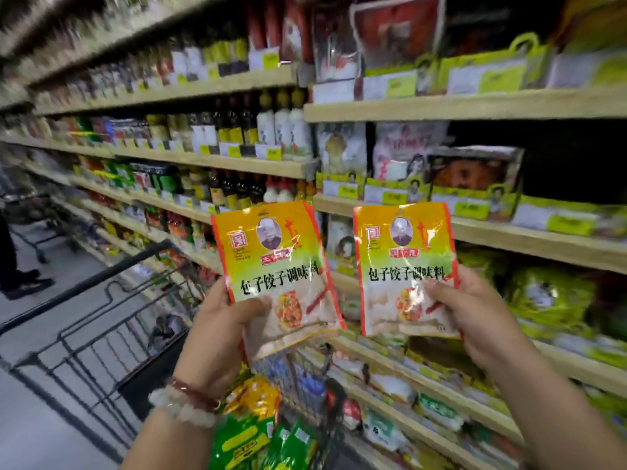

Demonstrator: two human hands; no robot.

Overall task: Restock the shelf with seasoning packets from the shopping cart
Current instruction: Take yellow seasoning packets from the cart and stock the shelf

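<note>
Head view: My left hand (220, 329) was clamped on the lower edge of the left packet (274, 269), thumb across its front and fingers behind. The packet stood upright above the hand, tilted slightly to the left. My right hand (475, 317) was closed on the lower right corner of the right packet (405, 268), thumb on the front face. That packet also stood upright, up and left of the hand. The two packets were side by side, apart, both raised in front of the shelf (509, 239). The cart (112, 293) sat below and left of my hands. More packets (251, 422) lay in it, under my left wrist. Shelf goods were blurred.
</note>
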